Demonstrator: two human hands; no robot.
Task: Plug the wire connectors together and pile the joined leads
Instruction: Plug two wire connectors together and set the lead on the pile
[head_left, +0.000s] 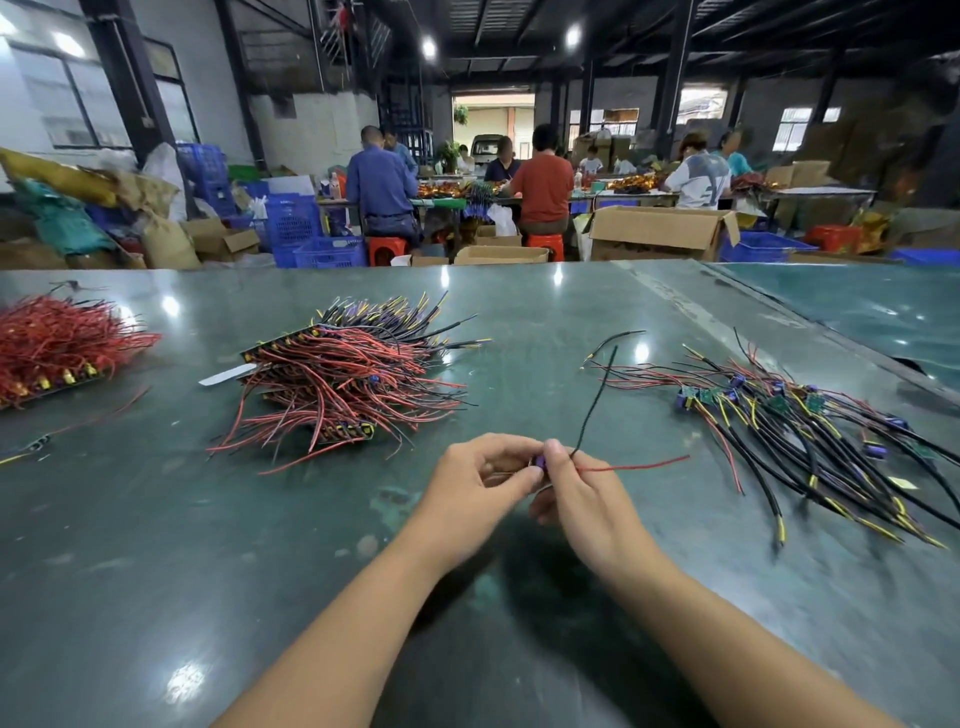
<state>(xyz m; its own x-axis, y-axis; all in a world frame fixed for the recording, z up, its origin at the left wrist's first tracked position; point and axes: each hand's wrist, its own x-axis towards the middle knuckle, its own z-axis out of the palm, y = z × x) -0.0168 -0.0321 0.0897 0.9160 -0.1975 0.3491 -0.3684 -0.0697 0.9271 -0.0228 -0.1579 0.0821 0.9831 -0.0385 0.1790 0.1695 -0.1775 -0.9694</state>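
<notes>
My left hand (485, 480) and my right hand (582, 493) meet over the green table (156, 545), both pinching a small purple connector (540, 461) between the fingertips. From it a black lead (597, 400) rises away from me and a thin red lead (634, 464) runs off to the right. A big heap of red and black leads (348, 379) lies ahead on the left. To the right sprawls a pile of black, yellow-tipped leads with purple connectors (810, 436).
Another red wire heap (57, 343) sits at the far left edge. A white paper slip (226, 375) pokes from the middle heap. Loose wires (615, 343) lie between the piles. Beyond the table, seated people (543, 182), cardboard boxes (660, 231) and blue crates (311, 234).
</notes>
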